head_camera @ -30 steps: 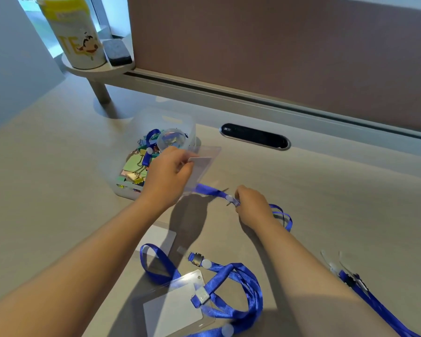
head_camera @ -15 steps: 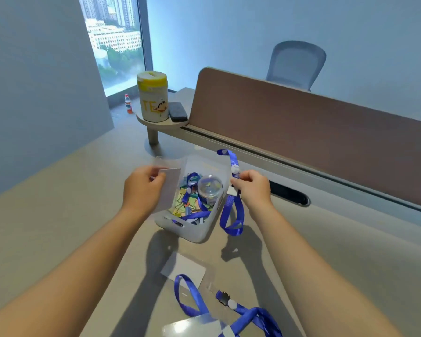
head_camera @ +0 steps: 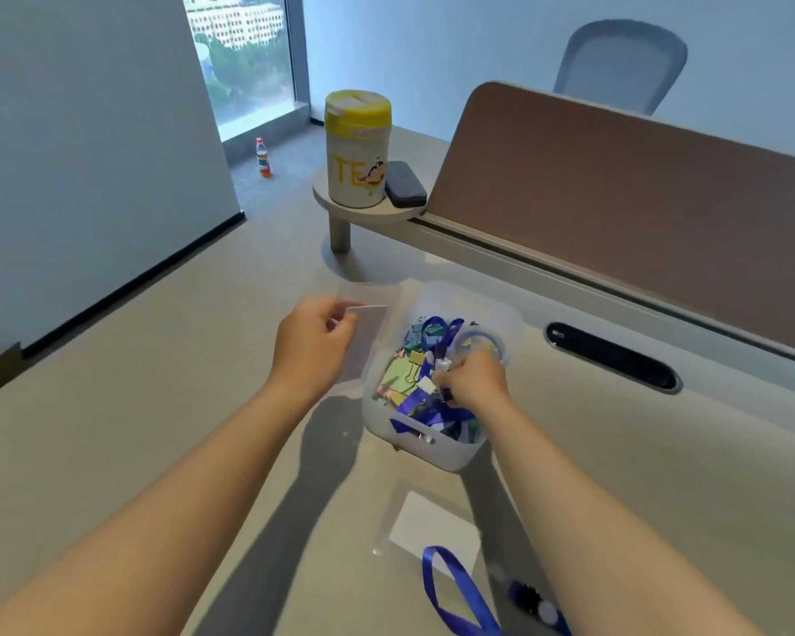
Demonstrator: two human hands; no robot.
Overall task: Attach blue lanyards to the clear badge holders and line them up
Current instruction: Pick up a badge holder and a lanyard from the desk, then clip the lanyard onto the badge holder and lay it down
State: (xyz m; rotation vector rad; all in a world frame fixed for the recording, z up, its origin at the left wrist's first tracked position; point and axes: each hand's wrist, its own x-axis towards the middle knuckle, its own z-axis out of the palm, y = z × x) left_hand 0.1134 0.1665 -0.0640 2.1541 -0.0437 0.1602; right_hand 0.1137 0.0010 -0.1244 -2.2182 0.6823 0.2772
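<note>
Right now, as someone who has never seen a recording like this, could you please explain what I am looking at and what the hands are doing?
There is no machine here: a person wears a camera on the head, so the single view looks forward and down along both bare arms at a beige desk.

The left hand holds a clear badge holder with a card inside, lifted beside a translucent plastic bin. The right hand reaches into that bin, gripping a blue lanyard among binder clips and coloured bits.

Nearer the person, another badge holder lies flat on the desk, with a second blue lanyard looped beside it.

Further back, a small raised shelf carries a yellow-lidded canister and a dark case, next to a brown divider panel.
</note>
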